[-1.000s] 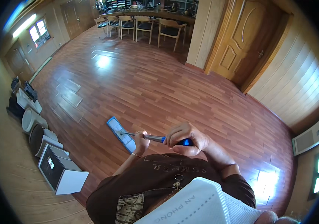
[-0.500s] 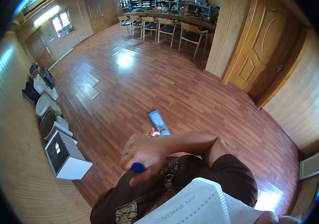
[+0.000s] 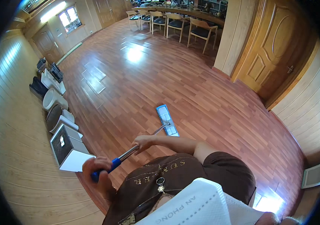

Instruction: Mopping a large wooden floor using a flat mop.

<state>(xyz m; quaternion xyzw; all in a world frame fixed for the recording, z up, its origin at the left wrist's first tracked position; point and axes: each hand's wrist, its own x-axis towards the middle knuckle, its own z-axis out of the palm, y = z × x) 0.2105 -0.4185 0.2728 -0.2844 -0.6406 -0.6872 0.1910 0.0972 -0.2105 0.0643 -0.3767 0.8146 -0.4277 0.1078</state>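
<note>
Two hands grip one long metal mop pole with a blue grip [image 3: 130,152]: the left hand [image 3: 99,173] closes on its blue end, the right hand [image 3: 143,142] wraps mid-shaft. The flat blue rectangular mop head [image 3: 166,120] rests on the reddish wooden plank floor [image 3: 205,90], ahead of the pole, most boards seemingly unswept.
</note>
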